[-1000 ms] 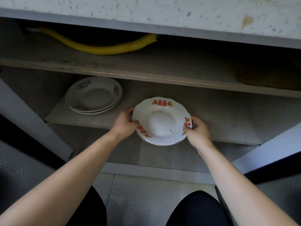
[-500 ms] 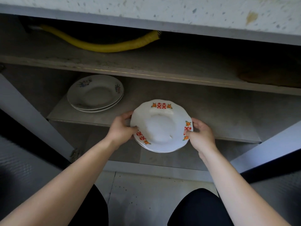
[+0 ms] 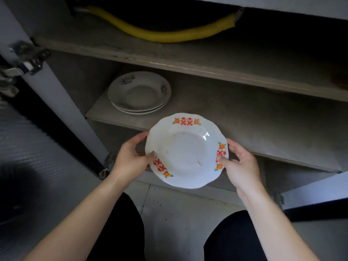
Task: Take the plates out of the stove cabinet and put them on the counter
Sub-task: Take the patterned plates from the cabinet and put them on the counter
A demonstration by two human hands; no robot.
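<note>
Two hands hold a small stack of white plates with red and orange rim prints [image 3: 185,153] between them, in the air just in front of the lower shelf [image 3: 254,127] of the open cabinet. The left hand [image 3: 131,160] clasps the stack's left rim, thumb on the top plate's rim and fingers curled underneath; the right hand [image 3: 240,166] grips the right rim the same way, thumb lying over the red print. Behind and to the left, a second stack of plates with faint blue flowers [image 3: 140,92] rests on that lower shelf, well apart from the hands. On the upper shelf [image 3: 188,53] lies a yellow hose [image 3: 169,35]. Both forearms reach forward from the bottom of the view, converging on the stack, above dark-clad knees and a tiled floor [image 3: 178,223].
</note>
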